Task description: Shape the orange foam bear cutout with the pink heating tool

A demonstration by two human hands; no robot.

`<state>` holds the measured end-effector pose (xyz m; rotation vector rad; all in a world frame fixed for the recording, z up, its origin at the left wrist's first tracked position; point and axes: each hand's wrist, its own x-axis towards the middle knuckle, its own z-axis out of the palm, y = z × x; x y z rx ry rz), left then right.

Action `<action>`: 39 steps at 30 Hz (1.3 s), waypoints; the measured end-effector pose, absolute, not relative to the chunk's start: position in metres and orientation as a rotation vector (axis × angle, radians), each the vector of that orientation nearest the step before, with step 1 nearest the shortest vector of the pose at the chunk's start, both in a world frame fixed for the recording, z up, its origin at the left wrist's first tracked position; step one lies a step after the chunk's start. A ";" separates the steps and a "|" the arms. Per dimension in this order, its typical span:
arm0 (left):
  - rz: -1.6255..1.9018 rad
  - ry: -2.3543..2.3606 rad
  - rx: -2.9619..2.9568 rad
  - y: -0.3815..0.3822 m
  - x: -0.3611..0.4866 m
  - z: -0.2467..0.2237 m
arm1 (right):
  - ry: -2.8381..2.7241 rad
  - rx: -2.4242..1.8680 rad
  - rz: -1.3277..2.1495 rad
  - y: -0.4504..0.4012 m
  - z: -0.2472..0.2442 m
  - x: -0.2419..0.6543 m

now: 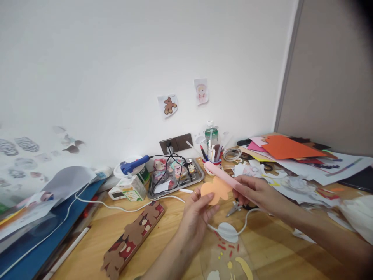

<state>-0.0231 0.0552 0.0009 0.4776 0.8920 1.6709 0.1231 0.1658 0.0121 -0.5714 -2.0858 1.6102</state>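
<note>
My left hand (201,206) pinches a light-orange cutout (214,191) with rounded lobes, flat like paper or foam. My right hand (252,190) is closed on a long pink stick-like object (220,175), pointing up and left across the cutout's upper edge; its exact kind I cannot make out. Just under the right hand are dark-handled scissors (233,210), blades toward the left; whether the fingers touch them I cannot tell. Below the hands, a clear sheet (241,252) carries small red and yellow pieces. A white oval disc (228,232) on a white cable lies above it.
A long box with brown bear shapes (134,237) lies at left. Behind stand a metal tray (201,177), a blue glue gun (134,165), a pen cup (214,165) and a bottle (211,134). Coloured sheets (291,149) and paper scraps (294,186) cover the right side.
</note>
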 end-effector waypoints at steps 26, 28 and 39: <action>1.799 1.083 0.464 0.045 -0.055 0.029 | -1.483 -0.516 1.160 0.191 0.064 0.145; 1.777 1.106 0.478 0.041 -0.062 0.024 | -1.480 -0.527 1.184 0.194 0.063 0.144; 1.709 1.108 0.465 0.039 -0.075 0.000 | -1.770 -0.554 1.076 0.210 0.030 0.123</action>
